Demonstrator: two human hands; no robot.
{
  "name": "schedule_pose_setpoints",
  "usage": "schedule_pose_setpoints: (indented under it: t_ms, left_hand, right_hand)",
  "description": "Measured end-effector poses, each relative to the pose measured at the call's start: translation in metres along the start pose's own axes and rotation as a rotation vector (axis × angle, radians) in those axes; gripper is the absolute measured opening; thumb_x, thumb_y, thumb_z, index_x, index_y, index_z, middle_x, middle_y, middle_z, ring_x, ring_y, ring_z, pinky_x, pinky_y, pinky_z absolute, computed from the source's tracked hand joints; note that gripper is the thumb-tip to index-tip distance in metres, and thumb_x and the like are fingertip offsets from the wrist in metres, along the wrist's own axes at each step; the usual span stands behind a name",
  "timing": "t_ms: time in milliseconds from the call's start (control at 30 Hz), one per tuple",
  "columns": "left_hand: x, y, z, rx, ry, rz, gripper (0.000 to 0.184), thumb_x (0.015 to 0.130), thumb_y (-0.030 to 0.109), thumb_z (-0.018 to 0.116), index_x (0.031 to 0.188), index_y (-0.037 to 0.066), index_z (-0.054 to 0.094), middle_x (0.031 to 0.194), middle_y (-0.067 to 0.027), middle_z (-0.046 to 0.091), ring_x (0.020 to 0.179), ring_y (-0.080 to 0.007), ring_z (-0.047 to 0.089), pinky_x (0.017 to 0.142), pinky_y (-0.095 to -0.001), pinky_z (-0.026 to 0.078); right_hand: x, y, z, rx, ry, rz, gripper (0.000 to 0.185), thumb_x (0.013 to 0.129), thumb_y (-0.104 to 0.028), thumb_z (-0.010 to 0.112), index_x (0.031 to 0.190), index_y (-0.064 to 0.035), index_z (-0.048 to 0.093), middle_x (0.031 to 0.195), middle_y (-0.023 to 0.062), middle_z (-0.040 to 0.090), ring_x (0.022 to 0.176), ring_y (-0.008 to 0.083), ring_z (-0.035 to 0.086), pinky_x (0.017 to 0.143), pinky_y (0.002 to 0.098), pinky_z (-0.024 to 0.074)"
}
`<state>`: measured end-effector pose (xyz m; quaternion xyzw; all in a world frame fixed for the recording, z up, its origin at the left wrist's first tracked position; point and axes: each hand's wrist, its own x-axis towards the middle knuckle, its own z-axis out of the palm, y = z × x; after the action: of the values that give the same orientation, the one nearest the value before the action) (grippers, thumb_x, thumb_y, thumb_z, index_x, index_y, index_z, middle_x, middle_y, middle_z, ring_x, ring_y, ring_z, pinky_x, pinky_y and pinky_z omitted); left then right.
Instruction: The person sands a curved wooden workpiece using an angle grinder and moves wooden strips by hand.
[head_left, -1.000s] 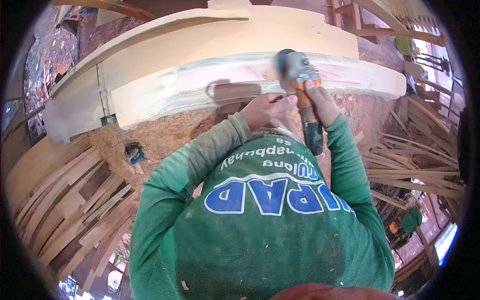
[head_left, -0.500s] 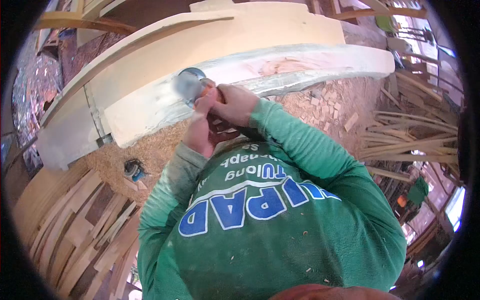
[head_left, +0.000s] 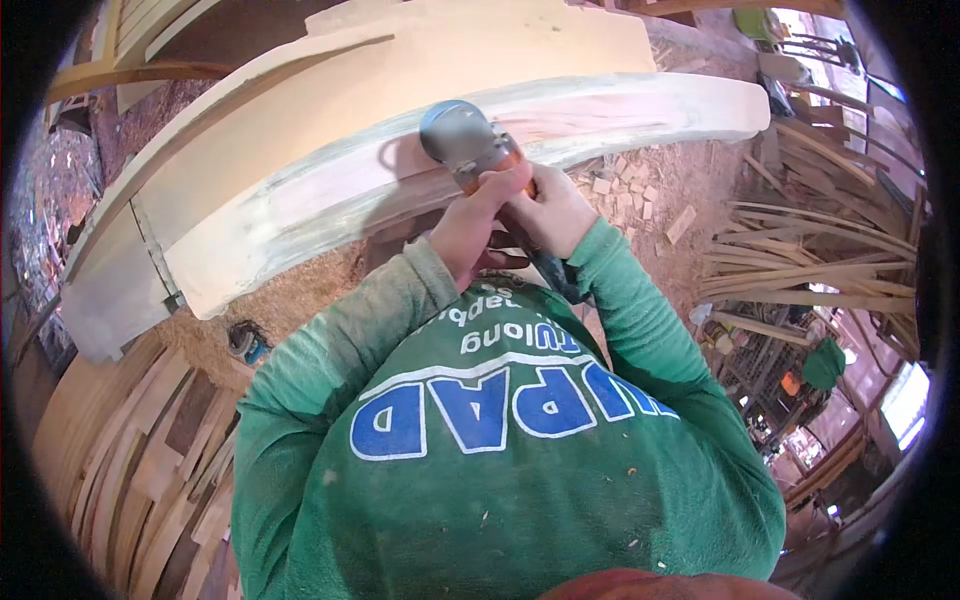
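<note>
An orange and black angle grinder is held between both hands, with its round disc end over a long, curved pale board. My left hand is closed on the tool from its left side, near the head. From the right side my right hand wraps the orange body, and the black rear end of the tool shows below it. The board has whitish-grey smears and a pinkish middle. Whether the disc touches the surface cannot be made out. A shadow of the tool falls on the board to its left.
Long wood strips are piled at the right, and curved planks lie at the lower left. Small wood chips and sawdust cover the ground behind the board. A blue object lies in the sawdust at left.
The grinder went from the right part of the board to the left, then back partway right. My left hand, beside the tool at first, has closed on it. The view has shifted.
</note>
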<state>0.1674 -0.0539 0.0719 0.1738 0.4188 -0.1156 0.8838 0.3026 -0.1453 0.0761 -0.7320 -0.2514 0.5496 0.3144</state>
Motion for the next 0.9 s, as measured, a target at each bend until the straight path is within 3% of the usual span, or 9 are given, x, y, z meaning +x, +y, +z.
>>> schedule_pose_setpoints:
  t_ms: [200, 367, 467, 567, 667, 767, 900]
  left_hand:
    - [0.04, -0.001, 0.058, 0.054, -0.026, -0.028, 0.06, 0.096, 0.062, 0.066, 0.131, 0.014, 0.061, 0.118, -0.0085, 0.066, 0.102, -0.0246, 0.069, 0.091, -0.0446, 0.058]
    - [0.075, -0.006, 0.105, 0.07, -0.057, -0.023, 0.061, 0.096, 0.063, 0.064, 0.132, 0.013, 0.06, 0.119, -0.0096, 0.065, 0.103, -0.026, 0.068, 0.093, -0.0453, 0.056]
    - [0.096, -0.01, 0.129, 0.101, -0.053, 0.009, 0.067, 0.095, 0.064, 0.064, 0.138, 0.014, 0.059, 0.119, -0.0106, 0.067, 0.102, -0.0273, 0.07, 0.081, -0.0396, 0.061]
    - [0.113, -0.011, 0.154, 0.119, -0.066, 0.019, 0.067, 0.095, 0.065, 0.064, 0.138, 0.014, 0.06, 0.119, -0.0107, 0.067, 0.1, -0.0275, 0.071, 0.08, -0.039, 0.061]
    - [0.127, -0.009, 0.176, 0.12, -0.078, -0.009, 0.059, 0.097, 0.061, 0.063, 0.131, 0.012, 0.062, 0.121, -0.0103, 0.065, 0.099, -0.0266, 0.069, 0.088, -0.0427, 0.058]
    - [0.14, -0.008, 0.196, 0.167, -0.072, 0.046, 0.069, 0.093, 0.066, 0.065, 0.137, 0.014, 0.06, 0.117, -0.0116, 0.067, 0.094, -0.0268, 0.071, 0.078, -0.0383, 0.061]
    - [0.161, -0.012, 0.22, 0.185, -0.069, 0.039, 0.069, 0.091, 0.067, 0.066, 0.133, 0.012, 0.063, 0.116, -0.0118, 0.067, 0.092, -0.0259, 0.071, 0.076, -0.0373, 0.061]
  right_hand:
    - [-0.004, 0.017, -0.074, -0.164, 0.0, 0.015, 0.047, 0.097, -0.038, 0.067, 0.124, -0.0006, 0.073, 0.104, 0.0229, 0.078, 0.1, 0.0318, 0.077, 0.088, 0.0418, 0.0586]
    - [-0.01, 0.034, -0.129, -0.109, 0.021, 0.01, 0.044, 0.095, -0.032, 0.07, 0.123, 0.0016, 0.072, 0.104, 0.0221, 0.078, 0.099, 0.0302, 0.077, 0.087, 0.0408, 0.0595]
    - [-0.009, 0.063, -0.157, -0.039, 0.038, -0.018, 0.044, 0.094, -0.03, 0.071, 0.122, 0.0031, 0.072, 0.105, 0.0218, 0.078, 0.099, 0.0289, 0.077, 0.086, 0.0404, 0.0598]
    - [-0.011, 0.079, -0.181, 0.051, 0.051, 0.002, 0.044, 0.094, -0.03, 0.071, 0.122, 0.0038, 0.071, 0.105, 0.0218, 0.078, 0.099, 0.0289, 0.077, 0.086, 0.0402, 0.06]
    - [-0.013, 0.086, -0.208, 0.021, 0.083, -0.014, 0.044, 0.094, -0.03, 0.07, 0.123, 0.0035, 0.071, 0.106, 0.0209, 0.078, 0.098, 0.0281, 0.077, 0.085, 0.0396, 0.0601]
    - [-0.013, 0.096, -0.23, -0.056, 0.119, -0.02, 0.042, 0.096, -0.027, 0.068, 0.124, 0.0032, 0.07, 0.105, 0.019, 0.078, 0.098, 0.0258, 0.077, 0.085, 0.039, 0.0602]
    - [-0.023, 0.088, -0.259, 0.006, 0.086, -0.005, 0.035, 0.1, -0.021, 0.063, 0.124, 0.003, 0.07, 0.105, 0.0168, 0.078, 0.099, 0.0232, 0.076, 0.084, 0.039, 0.0603]
